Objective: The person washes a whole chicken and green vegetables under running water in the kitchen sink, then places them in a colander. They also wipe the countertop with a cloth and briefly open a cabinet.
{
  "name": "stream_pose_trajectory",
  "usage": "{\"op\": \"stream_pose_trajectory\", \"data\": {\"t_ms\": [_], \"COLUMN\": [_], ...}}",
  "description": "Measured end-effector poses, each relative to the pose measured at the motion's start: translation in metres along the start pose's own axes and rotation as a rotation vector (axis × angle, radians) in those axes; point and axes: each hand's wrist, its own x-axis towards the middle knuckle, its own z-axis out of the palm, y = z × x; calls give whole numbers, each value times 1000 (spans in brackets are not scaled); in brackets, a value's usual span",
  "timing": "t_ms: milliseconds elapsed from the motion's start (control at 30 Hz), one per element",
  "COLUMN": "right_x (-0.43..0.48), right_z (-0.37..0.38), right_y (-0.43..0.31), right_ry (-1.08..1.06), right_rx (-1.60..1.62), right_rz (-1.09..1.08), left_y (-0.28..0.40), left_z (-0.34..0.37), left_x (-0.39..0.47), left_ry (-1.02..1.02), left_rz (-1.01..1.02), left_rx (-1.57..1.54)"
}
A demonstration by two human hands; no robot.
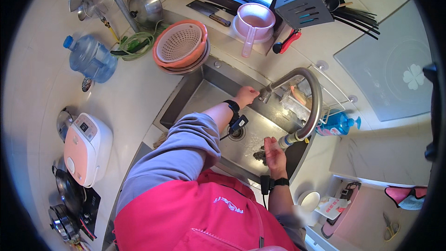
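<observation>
My left hand [246,96] reaches over the sink [205,94] with curled fingertips at the base of the curved metal faucet [316,90]; whether they grip its lever cannot be told. Beneath the spout, my right hand [275,155] is palm up with its fingers apart, holding nothing. Water seems to run onto it. A dark scouring pad [259,156] lies on the sink floor beside my right hand. The drain [237,134] is partly hidden by a small black device strapped at my left wrist.
Nested colanders and bowls [179,43] stand behind the sink, near a pink dipper [254,21] and a cleaver [209,12]. At the right are a wire rack [334,101], a blue pump bottle [336,123] and scissors [391,228]. A rice cooker [87,150] stands left.
</observation>
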Motion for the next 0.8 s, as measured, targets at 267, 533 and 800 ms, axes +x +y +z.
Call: {"op": "stream_pose_trajectory", "data": {"t_ms": [267, 533, 800], "right_x": [-4, -6, -25], "right_z": [-2, -2, -8], "right_y": [1, 2, -4], "right_ry": [45, 114, 90], "right_rx": [-25, -52, -682], "right_rz": [-34, -77, -61], "left_y": [3, 1, 26], "left_z": [0, 9, 7], "left_x": [2, -4, 9], "left_ry": [-160, -239, 10], "left_rz": [1, 214, 148], "left_rx": [-186, 120, 12]}}
